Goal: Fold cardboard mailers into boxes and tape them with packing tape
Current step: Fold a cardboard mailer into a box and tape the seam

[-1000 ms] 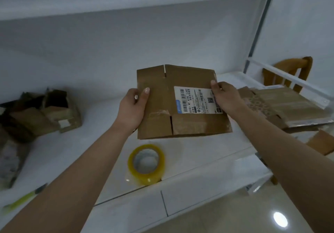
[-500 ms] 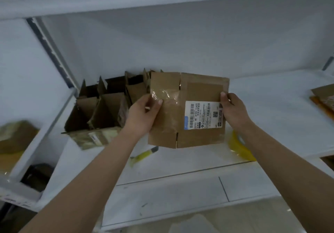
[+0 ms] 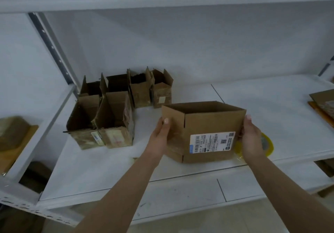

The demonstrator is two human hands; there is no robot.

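A brown cardboard box [image 3: 207,122] with a white shipping label on its front is opened into a rectangular tube, its top open. My left hand [image 3: 161,136] grips its left side, thumb on the front face. My right hand [image 3: 251,138] grips its right edge. The box is held just above or on the white shelf [image 3: 180,167]; which one I cannot tell. A yellow roll of packing tape [image 3: 267,145] lies on the shelf behind my right hand, mostly hidden.
Several folded open-topped cardboard boxes [image 3: 115,111] stand in a cluster at the shelf's back left. Flat cardboard [image 3: 323,104] lies at the far right edge. A metal upright [image 3: 52,48] bounds the shelf on the left, with more cardboard [image 3: 12,135] beyond it.
The flat mailer has been pushed open into a box shape and lowered toward the shelf. The view has swung left, bringing the folded boxes into sight.
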